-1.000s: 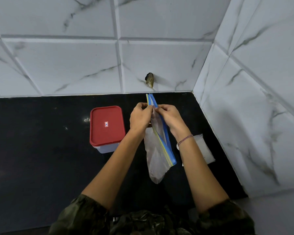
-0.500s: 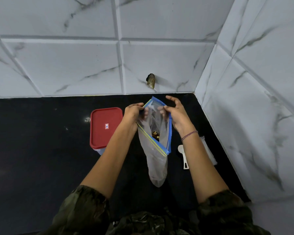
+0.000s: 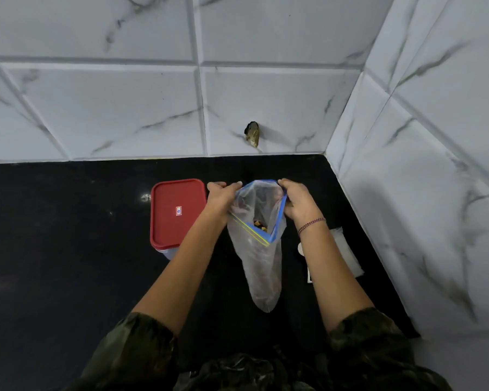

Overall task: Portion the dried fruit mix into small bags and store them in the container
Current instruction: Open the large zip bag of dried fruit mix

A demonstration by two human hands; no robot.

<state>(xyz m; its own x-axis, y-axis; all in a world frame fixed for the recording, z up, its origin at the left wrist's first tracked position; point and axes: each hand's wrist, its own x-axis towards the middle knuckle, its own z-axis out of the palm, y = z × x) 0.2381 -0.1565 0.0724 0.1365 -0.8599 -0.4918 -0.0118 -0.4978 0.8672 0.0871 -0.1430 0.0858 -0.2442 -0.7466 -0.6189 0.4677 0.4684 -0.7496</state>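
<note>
Pinching apart with left hand [image 3: 220, 197] and right hand [image 3: 298, 203] one clear blue-and-yellow-sealed plastic zip bag [image 3: 261, 263] above black countertop [image 3: 68, 249], dried fruit pieces [image 3: 259, 224] inside; beside, one red-lidded rectangular container [image 3: 177, 213], label unreadable.

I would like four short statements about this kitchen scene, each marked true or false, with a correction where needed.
1. The left hand and the right hand hold the zip bag open at its mouth. True.
2. The container has its red lid off. False: the lid sits on it.
3. The container stands right of the zip bag. False: it stands to the left.
4. A bracelet is on the right wrist. True.
</note>
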